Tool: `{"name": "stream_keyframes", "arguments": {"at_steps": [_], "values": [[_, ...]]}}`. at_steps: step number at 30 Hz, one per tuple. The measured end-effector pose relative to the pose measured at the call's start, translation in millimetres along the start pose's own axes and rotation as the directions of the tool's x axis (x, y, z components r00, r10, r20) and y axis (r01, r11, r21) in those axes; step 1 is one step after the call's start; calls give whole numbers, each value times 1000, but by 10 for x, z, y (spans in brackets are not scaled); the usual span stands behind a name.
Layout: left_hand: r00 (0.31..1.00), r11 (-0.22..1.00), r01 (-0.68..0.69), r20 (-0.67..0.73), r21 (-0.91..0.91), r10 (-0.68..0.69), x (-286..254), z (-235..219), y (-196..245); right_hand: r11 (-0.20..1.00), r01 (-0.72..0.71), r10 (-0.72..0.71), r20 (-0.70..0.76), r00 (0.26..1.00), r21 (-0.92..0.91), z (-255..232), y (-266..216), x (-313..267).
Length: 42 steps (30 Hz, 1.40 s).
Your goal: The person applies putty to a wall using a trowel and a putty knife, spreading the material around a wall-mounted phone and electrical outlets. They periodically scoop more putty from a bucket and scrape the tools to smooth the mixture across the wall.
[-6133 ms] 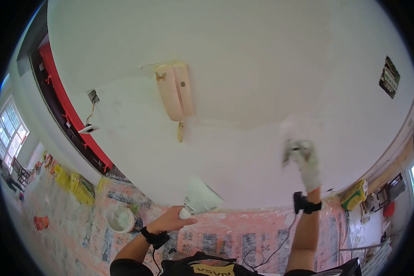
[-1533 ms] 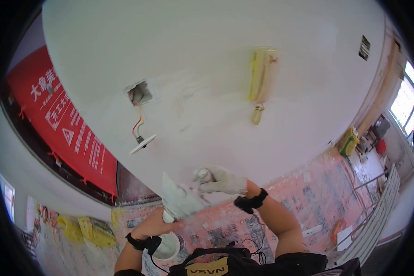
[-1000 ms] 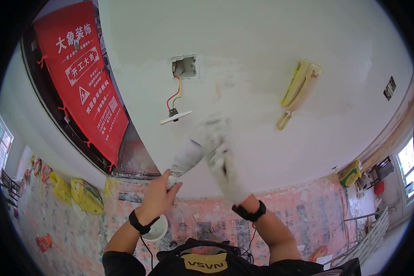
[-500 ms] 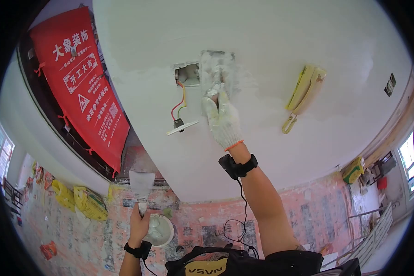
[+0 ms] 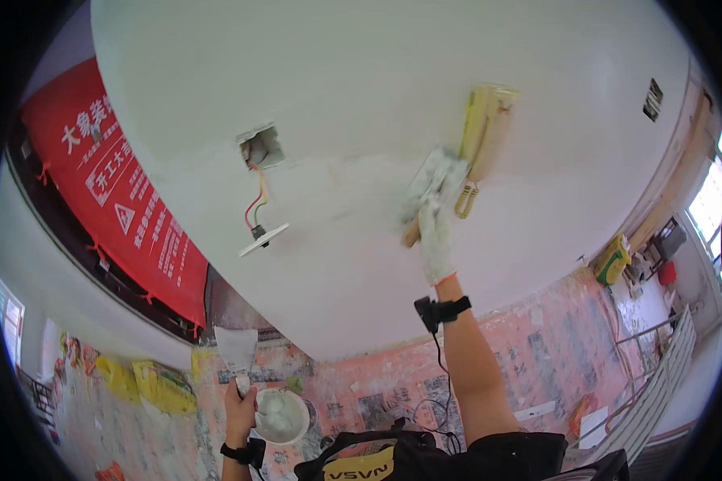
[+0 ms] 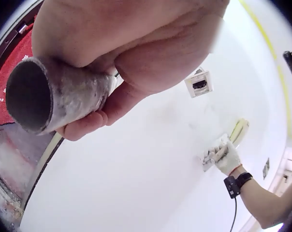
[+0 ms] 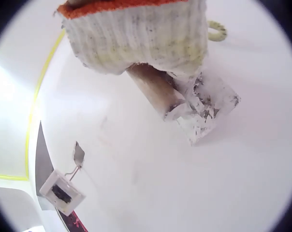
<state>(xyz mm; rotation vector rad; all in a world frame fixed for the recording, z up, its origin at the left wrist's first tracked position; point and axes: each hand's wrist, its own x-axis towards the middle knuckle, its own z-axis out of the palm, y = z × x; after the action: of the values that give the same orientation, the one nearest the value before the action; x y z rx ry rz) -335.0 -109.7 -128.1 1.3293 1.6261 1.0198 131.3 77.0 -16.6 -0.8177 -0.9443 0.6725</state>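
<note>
The gloved right hand [image 5: 436,244] grips the wooden handle [image 7: 153,89] of a plastering trowel [image 5: 438,178], whose blade lies against the white wall [image 5: 361,280] just left of the yellowed intercom handset [image 5: 484,132]. Low at the left, the bare left hand [image 5: 240,410] holds a wide putty knife [image 5: 237,350] upright, away from the wall. Its hollow round handle end [image 6: 64,94] shows between the fingers in the left wrist view. White compound clings to the trowel [image 7: 204,108].
An open wall box [image 5: 262,148] has wires with a white plate [image 5: 263,240] hanging from it. A bucket of white compound [image 5: 281,417] stands beside the left hand. A red banner [image 5: 120,200] covers the doorway at left; metal rails [image 5: 658,377] lean at right.
The right hand has taken the trowel from beside the wall box rightwards to the intercom. The left hand has dropped low near the bucket, still holding the putty knife. The head view has shifted.
</note>
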Motion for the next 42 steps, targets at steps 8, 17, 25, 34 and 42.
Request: {"name": "stream_keyframes", "arguments": {"at_steps": [8, 17, 25, 34, 42], "values": [[997, 994, 81, 25, -70, -79, -5, 78, -29, 997, -56, 48, 151, 987, 49, -234, -643, 349], [986, 978, 163, 6, -130, -164, -192, -5, -376, 996, 65, -38, 355, 934, -65, 1023, -1013, 569], [994, 985, 110, 24, -131, -108, -225, -32, -310, 807, 245, 148, 586, 797, -538, 2046, -1108, 363], [959, 936, 205, 247, -285, -135, -275, -164, 41, 847, 318, -26, 564, 826, -427, 888, -1631, 25], [808, 989, 42, 587, -143, 50, -193, -143, 968, 940, -68, 265, 591, 762, -334, 1129, -1248, -1052]]}}
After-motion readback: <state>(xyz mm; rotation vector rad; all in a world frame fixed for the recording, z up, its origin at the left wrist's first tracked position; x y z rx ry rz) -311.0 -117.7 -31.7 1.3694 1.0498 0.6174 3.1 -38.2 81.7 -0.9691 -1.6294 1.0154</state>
